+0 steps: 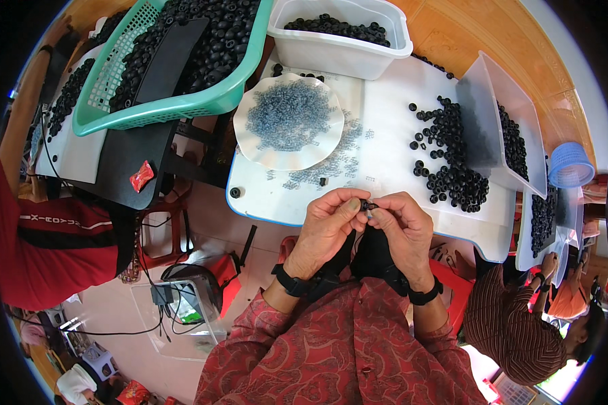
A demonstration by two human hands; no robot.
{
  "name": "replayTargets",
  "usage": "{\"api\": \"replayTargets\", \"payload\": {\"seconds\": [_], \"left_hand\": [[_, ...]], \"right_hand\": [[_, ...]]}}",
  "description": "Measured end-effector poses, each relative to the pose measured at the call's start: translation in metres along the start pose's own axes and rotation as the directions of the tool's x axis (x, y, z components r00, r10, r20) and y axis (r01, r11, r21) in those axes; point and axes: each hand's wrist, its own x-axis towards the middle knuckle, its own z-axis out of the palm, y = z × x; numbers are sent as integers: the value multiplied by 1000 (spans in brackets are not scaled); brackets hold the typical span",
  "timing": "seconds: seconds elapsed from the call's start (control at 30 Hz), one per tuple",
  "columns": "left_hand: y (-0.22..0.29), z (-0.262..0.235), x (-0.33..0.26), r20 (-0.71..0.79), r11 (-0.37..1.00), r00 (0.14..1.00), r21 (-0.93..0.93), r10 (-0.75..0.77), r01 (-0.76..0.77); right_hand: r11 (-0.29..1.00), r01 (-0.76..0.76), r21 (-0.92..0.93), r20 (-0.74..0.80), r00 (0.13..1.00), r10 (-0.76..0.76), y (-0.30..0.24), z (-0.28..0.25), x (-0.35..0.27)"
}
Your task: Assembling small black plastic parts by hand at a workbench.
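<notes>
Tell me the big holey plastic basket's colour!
The rectangular plastic basket is mint green; the head view shows it.

The white tabletop (395,152), edged in blue, carries a scalloped white plate (287,163) at its left, with small bluish-grey bits (342,154) strewn beside it. A white tub (331,57) sits at the far side, a translucent box (483,84) at the right, and loose black pieces (458,185) spread beside the box (one lies alone near the front left corner).

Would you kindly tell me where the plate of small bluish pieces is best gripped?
Probably by the left rim of the white wavy-edged plate, coming from the left: that rim is bare, while loose bluish pieces lie along its right and near sides.
</notes>
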Motion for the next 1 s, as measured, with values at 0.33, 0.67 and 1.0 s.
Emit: {"api": "replayTargets", "payload": {"seconds": [0.33,0.67,1.0], "left_hand": [[2,2,-3,-44,996,999,92,24,-20],[4,3,-3,-52,973,993,213,102,-88],[14,10,1,-47,866,989,490,141,-100]], "right_hand": [[967,146,-208,-6,989,-150,0,3,1],[900,275,-339,31,959,-281,-6,5,3],[930,219,-295,-10,973,-232,1,6,3]]}}
